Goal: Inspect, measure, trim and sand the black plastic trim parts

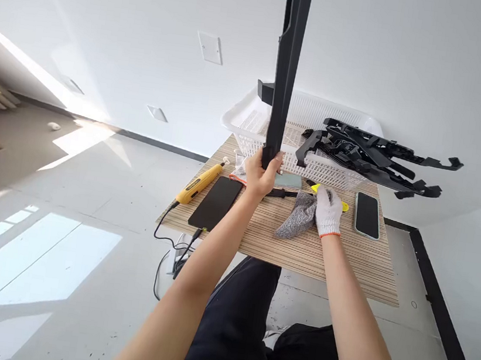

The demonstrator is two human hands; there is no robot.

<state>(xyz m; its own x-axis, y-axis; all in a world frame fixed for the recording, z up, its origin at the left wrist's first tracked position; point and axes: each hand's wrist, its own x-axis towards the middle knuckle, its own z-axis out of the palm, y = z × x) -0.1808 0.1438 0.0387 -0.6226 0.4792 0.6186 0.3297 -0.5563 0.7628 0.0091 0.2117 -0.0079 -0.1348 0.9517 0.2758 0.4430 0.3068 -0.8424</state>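
Note:
My bare left hand point(261, 173) is wrapped round the lower end of a long black plastic strip point(288, 62), held upright above the table with its top beyond the view. My right hand point(328, 211) wears a white glove with an orange cuff and rests low over the table. Its fingers are closed on a slim yellow tool point(345, 206), mostly covered by the glove, so its kind cannot be made out. Beside that hand lies a crumpled grey cloth point(299, 217). A black-handled tool point(282, 193) lies between both hands.
A white plastic basket point(248, 123) stands at the table's back, with several black plastic parts point(372, 153) overhanging its right side. A yellow corded rotary tool point(199, 184) and a black phone-like slab point(216, 202) lie left. A phone point(367, 215) lies right on the wooden table point(260, 235).

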